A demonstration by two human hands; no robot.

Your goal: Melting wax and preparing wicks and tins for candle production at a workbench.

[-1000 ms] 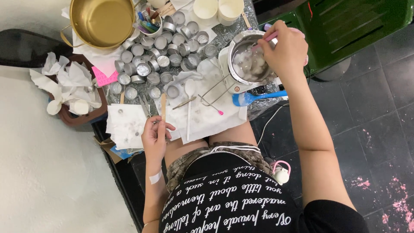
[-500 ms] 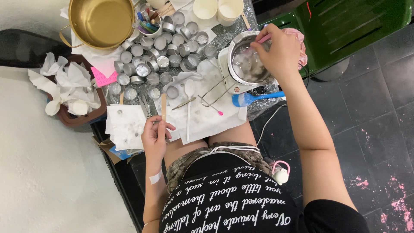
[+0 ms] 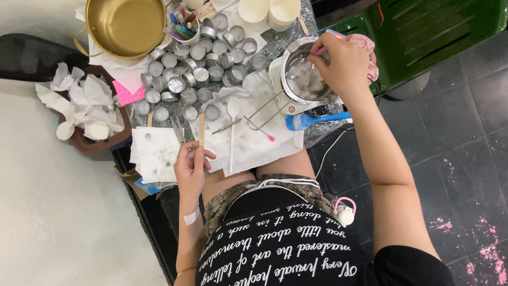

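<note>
Over cluttered table (image 3: 248, 148), right hand (image 3: 343, 62) stirs metal pot (image 3: 302, 79).

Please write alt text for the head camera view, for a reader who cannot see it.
Seen from above, a seated person's right hand holds a pink stick in a metal pot, while the left hand grips a wooden stick near many small metal cups.

One head-worn view, steep look down from above the person's own lap, cluttered low table (image 3: 248, 151) at frame top, right hand (image 3: 341, 63) up-right over it, left hand (image 3: 191, 167) nearer centre, mid range, floor around
</note>
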